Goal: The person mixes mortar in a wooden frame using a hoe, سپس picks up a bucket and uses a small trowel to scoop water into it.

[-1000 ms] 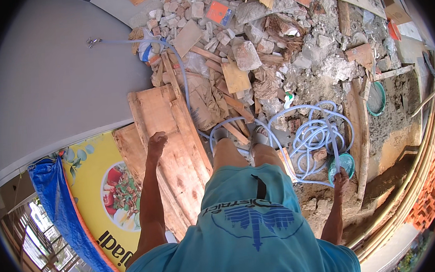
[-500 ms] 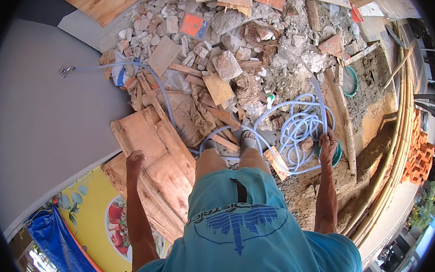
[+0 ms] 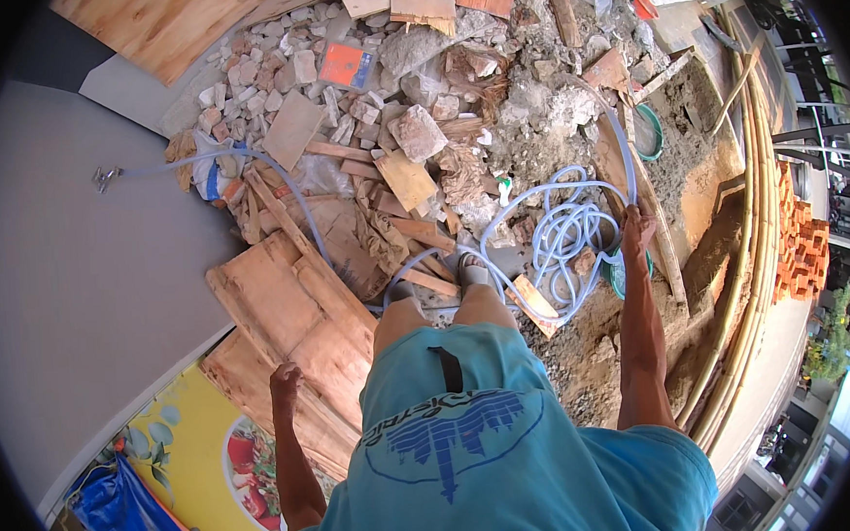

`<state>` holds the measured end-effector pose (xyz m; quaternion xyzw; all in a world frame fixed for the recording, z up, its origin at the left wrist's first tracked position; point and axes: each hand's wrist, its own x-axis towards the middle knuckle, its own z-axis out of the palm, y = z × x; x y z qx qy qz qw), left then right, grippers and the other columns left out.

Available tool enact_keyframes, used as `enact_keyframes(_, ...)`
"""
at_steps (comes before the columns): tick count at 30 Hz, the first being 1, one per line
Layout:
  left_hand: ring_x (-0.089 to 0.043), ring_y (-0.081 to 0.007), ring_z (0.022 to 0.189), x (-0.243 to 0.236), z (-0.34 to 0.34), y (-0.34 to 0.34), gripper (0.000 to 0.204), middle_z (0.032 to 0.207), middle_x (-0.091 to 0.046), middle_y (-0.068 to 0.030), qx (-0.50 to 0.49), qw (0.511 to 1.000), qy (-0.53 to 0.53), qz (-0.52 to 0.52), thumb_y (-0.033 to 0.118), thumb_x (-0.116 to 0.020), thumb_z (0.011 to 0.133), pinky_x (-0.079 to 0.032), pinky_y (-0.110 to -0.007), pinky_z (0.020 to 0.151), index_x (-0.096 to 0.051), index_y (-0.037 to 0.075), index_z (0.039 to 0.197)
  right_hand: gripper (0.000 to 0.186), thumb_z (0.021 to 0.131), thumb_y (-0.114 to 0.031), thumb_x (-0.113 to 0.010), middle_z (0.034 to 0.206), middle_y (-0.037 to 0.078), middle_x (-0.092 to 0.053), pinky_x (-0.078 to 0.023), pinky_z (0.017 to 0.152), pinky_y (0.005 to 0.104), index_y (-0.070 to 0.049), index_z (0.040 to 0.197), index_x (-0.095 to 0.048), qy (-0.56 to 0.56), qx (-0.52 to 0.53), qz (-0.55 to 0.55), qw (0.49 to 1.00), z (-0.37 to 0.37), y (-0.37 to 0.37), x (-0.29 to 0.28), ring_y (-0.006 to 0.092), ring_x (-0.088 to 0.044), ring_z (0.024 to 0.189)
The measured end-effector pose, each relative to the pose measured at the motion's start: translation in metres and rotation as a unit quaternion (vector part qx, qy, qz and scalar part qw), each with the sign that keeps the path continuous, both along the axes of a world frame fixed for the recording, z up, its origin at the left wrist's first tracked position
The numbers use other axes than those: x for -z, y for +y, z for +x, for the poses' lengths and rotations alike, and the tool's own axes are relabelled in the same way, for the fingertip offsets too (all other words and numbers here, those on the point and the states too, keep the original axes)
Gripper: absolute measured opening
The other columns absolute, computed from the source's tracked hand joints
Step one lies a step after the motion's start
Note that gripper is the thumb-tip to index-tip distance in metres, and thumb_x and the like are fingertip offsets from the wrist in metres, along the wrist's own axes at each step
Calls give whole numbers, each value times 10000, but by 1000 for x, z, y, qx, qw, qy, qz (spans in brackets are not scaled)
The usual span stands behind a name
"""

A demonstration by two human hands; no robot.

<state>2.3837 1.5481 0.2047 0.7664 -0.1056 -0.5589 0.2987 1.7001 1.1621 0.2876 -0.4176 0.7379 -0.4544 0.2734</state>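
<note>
My right hand (image 3: 639,225) is closed round a pale blue, translucent hose (image 3: 627,161). From the fist a stretch of it reaches up toward the rubble, its far end faint; I cannot tell whether water comes out. Several loops of hose (image 3: 570,242) lie in a tangle on the ground left of that hand. One length crosses by my feet and runs left to a metal tap (image 3: 105,178) at the grey wall. My left hand (image 3: 284,379) hangs over wooden boards (image 3: 291,303), fingers curled, with nothing visible in it. A green bucket (image 3: 630,272) is partly hidden by my right hand.
Broken bricks and stones (image 3: 282,70) heap up ahead, with wood scraps (image 3: 405,179) among them. A plank (image 3: 667,251) and long bamboo poles (image 3: 757,206) border the right side. Another green container (image 3: 649,133) stands beyond the plank. Orange bricks (image 3: 803,233) are stacked farther right.
The whole view has shifted slightly, with the rubble now farther left and up. My right hand still grips the hose, a little higher in the picture; my left hand sits lower over the boards.
</note>
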Motion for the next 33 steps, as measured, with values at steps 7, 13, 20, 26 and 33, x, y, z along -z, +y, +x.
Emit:
enact_keyframes(7, -516, -85, 609, -5, -9, -1, 177, 759, -559, -41, -1, 1000, -8, -20, 91, -601, 842, -395, -189, 498, -580, -8, 987, 232, 770, -110, -519, 581, 22, -522, -367, 453, 295, -3, 911, -669, 43, 22, -16, 999, -31, -11, 27, 112, -456, 497)
enact_keyframes(13, -555, -113, 649, -6, -5, -15, 254, 783, -581, -54, 10, 1000, 12, -5, 118, -631, 818, -447, -222, 562, -579, -2, 1036, 295, 749, -149, -538, 613, 105, -589, -429, 533, 355, -42, 982, -683, 245, 36, 124, 961, -63, 4, 37, 186, -555, 560)
enact_keyframes(20, -533, -90, 630, -3, -10, -25, 207, 770, -552, -43, 27, 999, -1, -26, 94, -593, 825, -397, -185, 504, -576, -2, 1008, 335, 735, -177, -523, 574, 69, -557, -420, 514, 321, -30, 992, -678, 268, 18, 83, 960, -29, 26, 32, 156, -531, 532)
enact_keyframes(26, -587, -128, 683, 2, 4, -26, 242, 817, -592, -71, 48, 999, -3, -9, 138, -611, 820, -459, -217, 561, -583, 5, 1021, 369, 723, -161, -525, 573, 92, -550, -423, 512, 333, -44, 1041, -671, 265, -1, 107, 958, -17, 24, 32, 163, -527, 524)
enact_keyframes(33, -634, -184, 763, 5, 7, -35, 307, 868, -622, -98, 78, 997, -9, 1, 201, -626, 819, -513, -281, 660, -581, 19, 1062, 336, 756, -153, -519, 574, 40, -517, -392, 484, 310, -28, 1030, -669, 220, 2, 46, 974, -9, 14, 18, 126, -486, 529)
